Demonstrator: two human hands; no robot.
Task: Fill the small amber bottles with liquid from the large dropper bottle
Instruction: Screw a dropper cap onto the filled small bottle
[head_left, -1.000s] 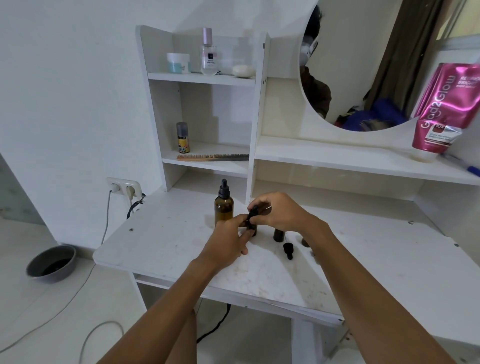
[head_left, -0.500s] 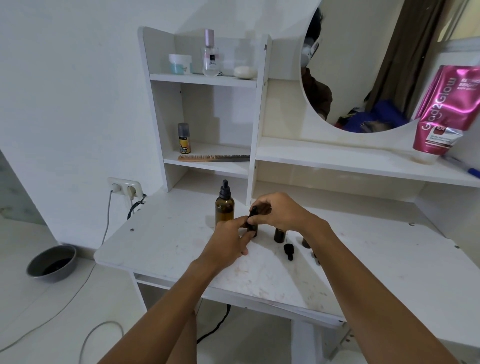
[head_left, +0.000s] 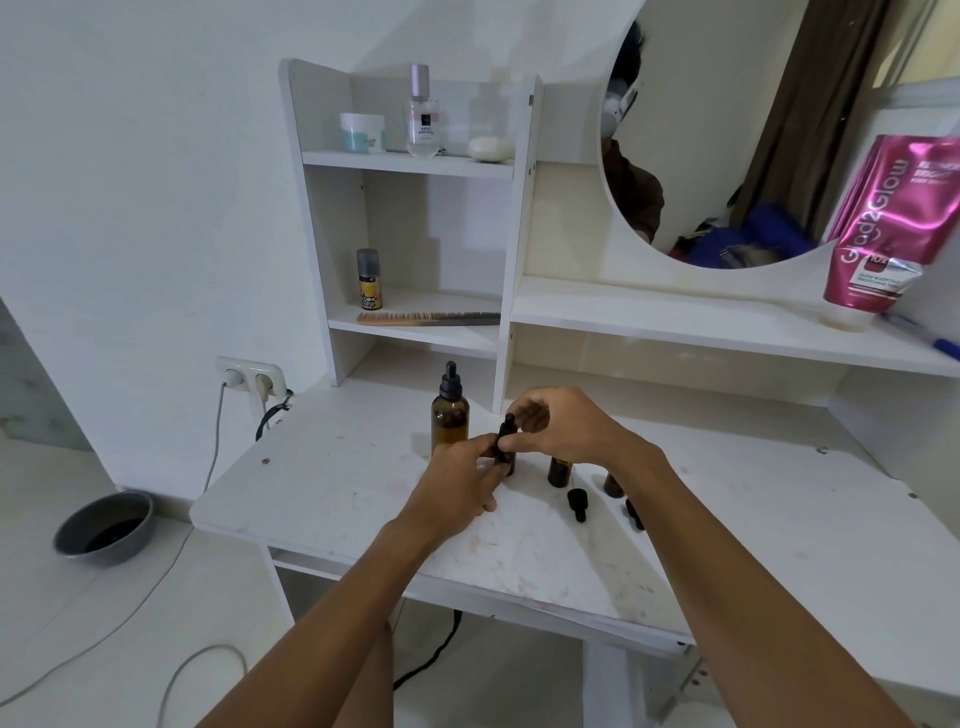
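Now | left hand fingers curled, gripping small amber bottle | right hand pinching its dropper cap

Single head-worn camera, looking forward and down.
Wide lens, near the white table; left hand and right hand meet mid-frame, shelves and mirror straight ahead.

White table bears large dropper bottle, small amber bottles, loose caps.
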